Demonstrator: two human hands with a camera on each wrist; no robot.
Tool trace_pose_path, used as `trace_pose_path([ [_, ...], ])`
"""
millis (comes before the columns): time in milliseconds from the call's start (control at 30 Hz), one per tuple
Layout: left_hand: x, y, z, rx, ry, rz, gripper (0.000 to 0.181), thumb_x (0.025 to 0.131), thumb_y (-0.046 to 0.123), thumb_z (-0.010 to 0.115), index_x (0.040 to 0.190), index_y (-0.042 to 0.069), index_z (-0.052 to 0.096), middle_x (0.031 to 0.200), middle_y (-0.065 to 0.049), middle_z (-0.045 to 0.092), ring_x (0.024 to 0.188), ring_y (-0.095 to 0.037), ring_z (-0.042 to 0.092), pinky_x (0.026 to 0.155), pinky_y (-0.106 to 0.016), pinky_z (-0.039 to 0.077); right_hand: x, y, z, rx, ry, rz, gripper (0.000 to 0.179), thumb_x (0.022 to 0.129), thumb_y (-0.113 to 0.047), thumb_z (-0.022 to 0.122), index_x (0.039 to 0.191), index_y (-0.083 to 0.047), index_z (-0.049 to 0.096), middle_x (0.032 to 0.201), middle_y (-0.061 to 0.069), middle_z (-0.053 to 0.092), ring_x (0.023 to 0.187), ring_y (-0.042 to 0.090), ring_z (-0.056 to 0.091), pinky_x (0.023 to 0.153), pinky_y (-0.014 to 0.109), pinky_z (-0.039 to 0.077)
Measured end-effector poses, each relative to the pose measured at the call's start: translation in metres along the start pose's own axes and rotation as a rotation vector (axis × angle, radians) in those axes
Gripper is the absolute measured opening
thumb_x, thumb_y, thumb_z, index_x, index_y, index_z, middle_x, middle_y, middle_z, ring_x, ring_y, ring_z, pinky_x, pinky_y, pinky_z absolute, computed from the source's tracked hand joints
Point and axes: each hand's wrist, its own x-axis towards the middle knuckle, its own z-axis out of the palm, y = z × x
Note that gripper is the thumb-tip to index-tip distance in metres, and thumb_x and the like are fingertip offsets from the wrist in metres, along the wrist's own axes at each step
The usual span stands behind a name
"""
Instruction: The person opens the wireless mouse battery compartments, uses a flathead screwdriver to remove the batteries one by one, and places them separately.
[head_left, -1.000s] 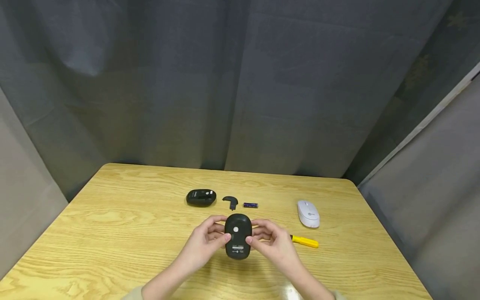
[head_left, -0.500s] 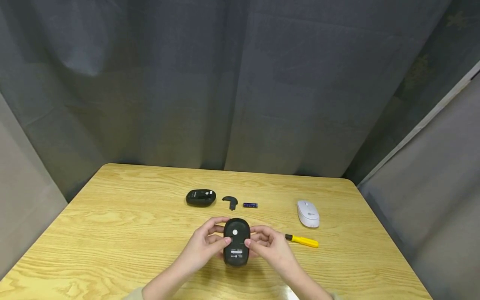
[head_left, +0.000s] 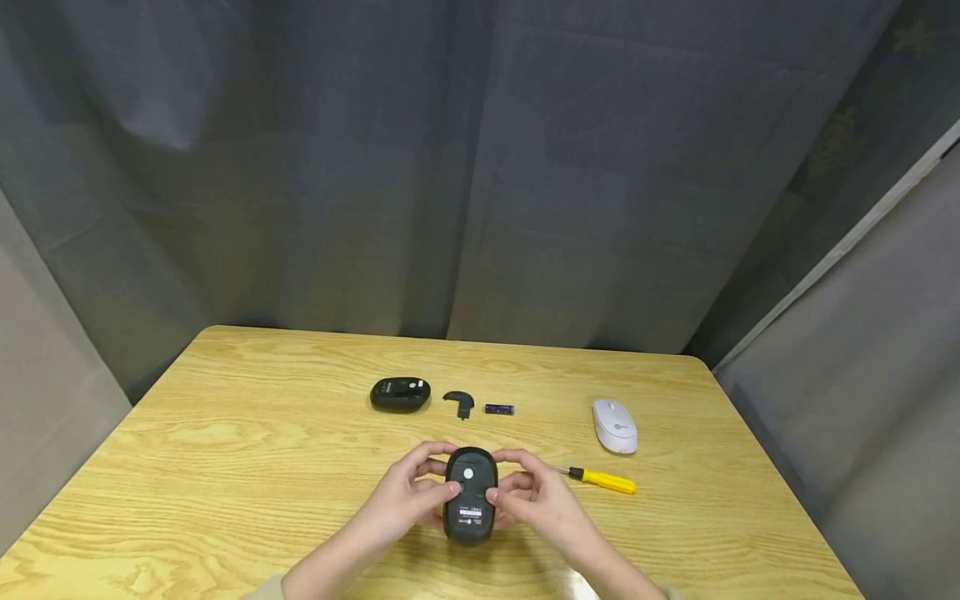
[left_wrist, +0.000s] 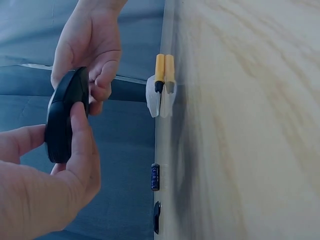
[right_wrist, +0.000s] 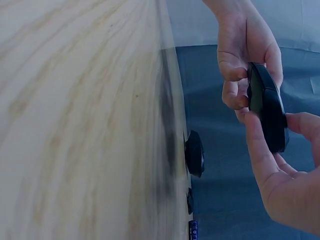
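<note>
A black computer mouse [head_left: 471, 496] is held above the table, its labelled underside with a white round spot toward the head camera. My left hand [head_left: 408, 492] grips its left edge, thumb on the underside and fingers behind. On the opposite edge my right hand [head_left: 536, 500] pinches it the same way. Both wrist views show the mouse [left_wrist: 67, 117] edge-on between the two hands. Beyond it lie a second black mouse [head_left: 401, 395] turned upside down, a small curved black cover [head_left: 461, 403] and a dark blue battery [head_left: 498, 409].
A yellow-handled screwdriver [head_left: 607, 481] lies right of my right hand, its metal shaft partly behind that hand. Farther right sits a white mouse [head_left: 615, 426]. The wooden table [head_left: 247, 467] ends at a back edge before a grey curtain [head_left: 337, 167].
Both hands have lowered the black mouse slightly toward me. More of the screwdriver shows beside my right hand. The things on the table have stayed in place.
</note>
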Motion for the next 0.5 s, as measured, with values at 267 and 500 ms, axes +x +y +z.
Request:
trace_pose_path([
  [267, -0.0014, -0.0034, -0.0008, -0.017, -0.01, -0.017, 0.052, 0.088, 0.01, 0.064, 0.134, 0.003, 0.042, 0.112, -0.018, 0.054, 0.085, -0.02, 0.066, 0.067, -0.044, 0.057, 0.0054, 0.0022, 0.0004, -0.129, -0.034, -0.144, 0.054, 0.084, -0.012, 0.07, 0.134, -0.011, 0.048, 0.124, 0.023, 0.056, 0.09, 0.024, 0.066, 0.069, 0.039, 0.058],
  [500, -0.0021, -0.0056, -0.0016, -0.037, -0.02, -0.015, 0.052, 0.088, 0.01, 0.063, 0.134, 0.003, 0.041, 0.112, -0.017, 0.054, 0.085, -0.021, 0.066, 0.066, -0.044, 0.057, 0.0104, -0.0028, 0.0013, -0.221, -0.067, -0.19, 0.049, 0.084, -0.016, 0.071, 0.13, -0.018, 0.052, 0.125, 0.015, 0.055, 0.083, 0.019, 0.064, 0.065, 0.027, 0.057],
])
